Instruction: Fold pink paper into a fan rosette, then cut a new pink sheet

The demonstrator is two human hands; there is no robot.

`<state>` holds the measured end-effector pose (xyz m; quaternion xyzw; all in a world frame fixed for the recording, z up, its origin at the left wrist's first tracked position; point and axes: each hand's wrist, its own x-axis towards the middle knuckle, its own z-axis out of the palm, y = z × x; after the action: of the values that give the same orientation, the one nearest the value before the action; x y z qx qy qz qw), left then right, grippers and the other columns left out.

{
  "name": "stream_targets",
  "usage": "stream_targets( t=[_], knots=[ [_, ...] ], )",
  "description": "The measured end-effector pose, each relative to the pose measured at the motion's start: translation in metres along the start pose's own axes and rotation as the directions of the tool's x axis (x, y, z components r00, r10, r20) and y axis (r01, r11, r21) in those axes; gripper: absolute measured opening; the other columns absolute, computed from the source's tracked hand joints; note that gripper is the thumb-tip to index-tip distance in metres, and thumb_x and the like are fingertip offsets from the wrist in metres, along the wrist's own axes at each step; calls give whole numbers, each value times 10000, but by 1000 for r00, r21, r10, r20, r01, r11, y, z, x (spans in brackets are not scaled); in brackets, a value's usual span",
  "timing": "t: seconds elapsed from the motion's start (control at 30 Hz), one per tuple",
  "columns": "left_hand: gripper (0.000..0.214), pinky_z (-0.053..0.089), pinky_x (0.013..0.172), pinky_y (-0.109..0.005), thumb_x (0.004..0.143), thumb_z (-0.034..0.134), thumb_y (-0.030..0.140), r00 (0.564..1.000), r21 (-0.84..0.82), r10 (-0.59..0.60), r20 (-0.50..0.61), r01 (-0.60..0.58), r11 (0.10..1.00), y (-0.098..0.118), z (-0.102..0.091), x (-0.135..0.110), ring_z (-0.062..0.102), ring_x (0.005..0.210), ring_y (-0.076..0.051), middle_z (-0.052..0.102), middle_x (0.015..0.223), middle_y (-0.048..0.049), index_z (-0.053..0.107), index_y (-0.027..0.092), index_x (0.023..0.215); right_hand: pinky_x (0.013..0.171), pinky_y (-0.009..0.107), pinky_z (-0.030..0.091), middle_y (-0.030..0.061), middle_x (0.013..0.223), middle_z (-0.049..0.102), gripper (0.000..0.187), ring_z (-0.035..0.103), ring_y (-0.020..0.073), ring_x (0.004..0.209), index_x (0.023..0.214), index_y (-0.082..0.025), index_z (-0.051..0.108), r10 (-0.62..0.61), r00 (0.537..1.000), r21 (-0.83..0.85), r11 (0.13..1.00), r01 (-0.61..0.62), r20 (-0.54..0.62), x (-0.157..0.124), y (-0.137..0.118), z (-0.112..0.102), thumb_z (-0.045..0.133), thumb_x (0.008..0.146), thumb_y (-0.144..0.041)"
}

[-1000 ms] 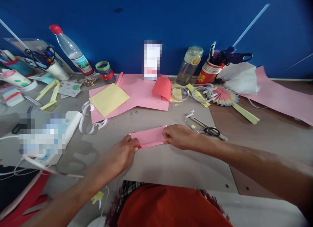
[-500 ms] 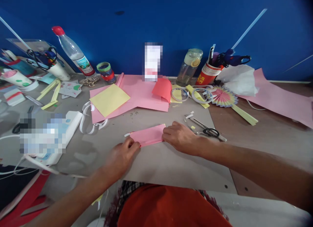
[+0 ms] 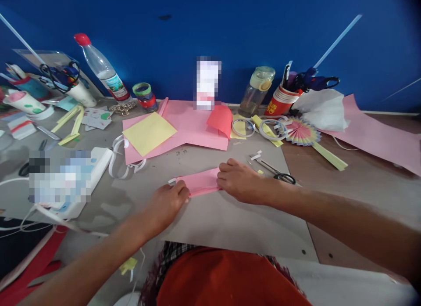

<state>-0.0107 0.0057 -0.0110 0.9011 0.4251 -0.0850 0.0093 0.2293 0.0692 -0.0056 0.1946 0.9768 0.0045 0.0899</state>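
Note:
A folded strip of pink paper (image 3: 203, 182) lies across the grey tabletop in front of me, a crease running along its near edge. My left hand (image 3: 169, 204) pinches the strip's left end, fingers curled over it. At the opposite end, my right hand (image 3: 237, 181) has its bent fingers closed on the paper, covering that end. A small white scrap pokes out beside my left fingers. Scissors (image 3: 284, 178) with black handles lie just beyond my right forearm, next to tiny paper scraps (image 3: 255, 155).
Behind are a yellow sheet (image 3: 150, 133) on pink paper (image 3: 190, 121), tape rolls (image 3: 243, 127), a pleated paper fan (image 3: 302, 131) and a water bottle (image 3: 257, 91). To the left sits a white power strip (image 3: 98, 159) with cables. A red paper cup (image 3: 283, 99) holds tools.
My left fingers have rolled further over the strip's left end, and my right hand has shifted slightly left and up. The paper stays in nearly the same place; the view moved a little.

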Motion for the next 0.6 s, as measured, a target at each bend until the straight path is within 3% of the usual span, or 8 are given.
stream_targets(
  t=[0.1,0.27,0.37,0.47,0.6],
  knots=[
    [147,485,612,-343,890,459,156,1000,40,-2,20,1,999,0,0,4,591,663,-202,599,910,-91,606,149,884,675,344,230,74,734,607,71,458,224,828,741,-154,596,4,999,-41,999,-6,-32,1,-4,4,571,742,-87],
    [171,488,639,-358,885,444,131,994,163,22,-109,-4,987,3,12,0,594,665,-206,595,864,-103,615,132,888,673,342,245,84,739,595,63,469,223,797,746,-142,592,60,992,-80,994,-69,-111,0,-7,15,544,778,-115],
    [198,480,626,-357,881,419,102,998,169,-1,-68,13,986,4,13,0,604,683,-217,608,852,-105,615,128,878,682,341,257,82,766,608,78,481,222,807,772,-140,595,106,987,-46,993,-112,-121,-3,-6,16,525,806,-136],
    [207,468,611,-346,884,397,108,997,85,-65,31,62,994,3,4,1,622,744,-236,625,859,-104,602,131,877,695,341,275,84,795,627,106,492,224,826,803,-142,606,156,981,34,988,-153,-111,-7,-5,8,518,833,-195],
    [171,445,611,-304,891,392,190,978,-216,-166,129,191,958,0,-16,-4,618,696,-191,636,842,-58,561,165,889,729,337,315,66,786,641,151,510,213,821,789,-164,620,199,978,193,964,-185,-59,-13,-3,-10,491,859,-202]
  ],
)
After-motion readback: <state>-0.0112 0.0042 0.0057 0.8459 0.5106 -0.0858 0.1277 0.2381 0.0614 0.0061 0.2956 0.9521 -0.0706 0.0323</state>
